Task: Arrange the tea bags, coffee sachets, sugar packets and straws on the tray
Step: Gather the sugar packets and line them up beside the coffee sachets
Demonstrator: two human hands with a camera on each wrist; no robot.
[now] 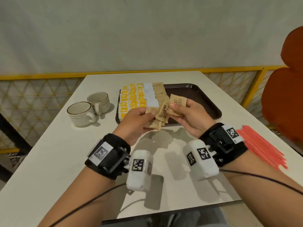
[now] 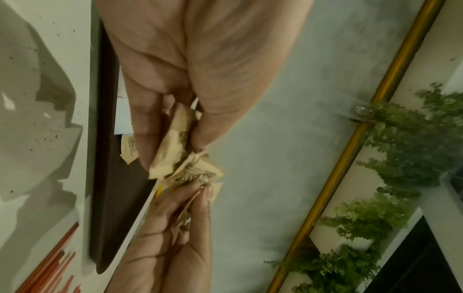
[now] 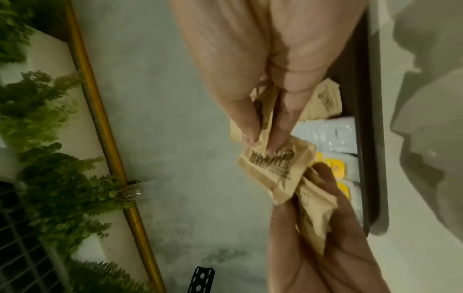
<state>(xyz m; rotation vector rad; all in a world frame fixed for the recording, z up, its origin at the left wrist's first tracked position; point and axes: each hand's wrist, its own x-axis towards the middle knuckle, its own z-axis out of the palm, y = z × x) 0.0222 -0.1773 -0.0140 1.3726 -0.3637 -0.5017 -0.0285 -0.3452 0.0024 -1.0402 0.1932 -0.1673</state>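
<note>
Brown sugar packets (image 1: 161,112) are held above the dark tray's (image 1: 205,102) near edge: the left hand (image 1: 136,123) grips a bunch, the right hand (image 1: 188,117) pinches several. Red straws (image 1: 262,146) lie at four o'clock, two cups (image 1: 88,108) at nine.

The tray (image 1: 205,97) lies on the far middle of the table (image 1: 49,153), with the tea bags (image 1: 131,99) in rows on its left part, the white sachets (image 1: 150,95) just to their right, and a line of sugar packets (image 1: 161,94) right of those. Two cups (image 1: 89,108) stand side by side on the table to the tray's left, and the straws (image 1: 260,145) lie in a bundle near the table's right edge. Above the tray's near edge, the left hand (image 1: 136,122) and the right hand (image 1: 188,117) hold more sugar packets between them.
</note>
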